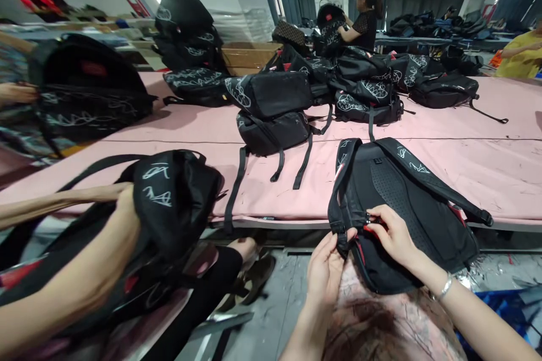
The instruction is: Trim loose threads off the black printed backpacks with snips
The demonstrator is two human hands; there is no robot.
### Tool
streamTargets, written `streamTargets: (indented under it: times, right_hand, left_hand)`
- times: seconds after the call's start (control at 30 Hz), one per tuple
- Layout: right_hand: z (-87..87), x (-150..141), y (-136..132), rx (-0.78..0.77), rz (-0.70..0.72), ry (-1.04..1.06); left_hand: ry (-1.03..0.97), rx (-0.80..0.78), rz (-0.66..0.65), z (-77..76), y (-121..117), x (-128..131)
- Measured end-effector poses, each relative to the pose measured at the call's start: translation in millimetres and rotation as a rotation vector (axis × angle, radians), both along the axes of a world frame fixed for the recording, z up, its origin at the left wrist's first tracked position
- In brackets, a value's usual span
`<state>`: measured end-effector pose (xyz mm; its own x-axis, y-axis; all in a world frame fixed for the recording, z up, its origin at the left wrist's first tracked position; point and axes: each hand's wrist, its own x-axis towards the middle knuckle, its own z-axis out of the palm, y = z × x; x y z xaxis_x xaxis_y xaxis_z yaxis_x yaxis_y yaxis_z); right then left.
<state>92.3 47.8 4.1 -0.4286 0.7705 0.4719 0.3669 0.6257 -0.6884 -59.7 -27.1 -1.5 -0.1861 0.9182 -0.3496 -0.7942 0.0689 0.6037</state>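
Neighbour's backpack: black, chalk-marked, at the tabletop's near left edge, a co-worker's hand on it.
Stacked bags: two black ones, one upon the other, mid-tabletop, straps trailing toward the near edge.
Left hand: just off the near edge, thumb and fingers pinching a black strap at the backpack's side.
Right hand: over the backpack, thumb and forefinger pinching a small dark piece, too small to identify.
Backpack: black, padded back up, across the near edge, right of centre.
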Motion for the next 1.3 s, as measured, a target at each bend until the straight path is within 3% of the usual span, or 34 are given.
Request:
streamTargets:
  times: [0.1,0.23,0.63,0.87,1.1,1.2,1.3]
  right_hand:
    - [-3.5,1,-5,0.162,0.061,-0.059]
    - [-2.4,-3,-8,0.268,0.062,-0.142]
    - [2.0,-7,-12,0.354,0.000,-0.287]
    - [11.4,-9,-18,0.324,0.009,-0.295]
    - [17.0,-16,-16,0.454,0.009,-0.412]
    - [15.8,-16,-16,0.399,-0.006,-0.363]
    - [13.1,-14,-16,0.227,0.010,-0.185]
  left_hand:
    - [-0.041,0.020,-0.003,-0.9,0,1]
    - [-0.059,0.003,0.019,0.4,-1,2]
    - [-0.017,-0.022,0.004,1.2,-3,7]
    - [0.019,-0.013,0.018,1.7,-3,9]
    - [0.065,-0.064,0.072,2.4,-4,12]
    - [0.085,-0.049,0.056,3.2,-4,12]
    - [0.067,-0.035,0.050,4.1,-4,11]
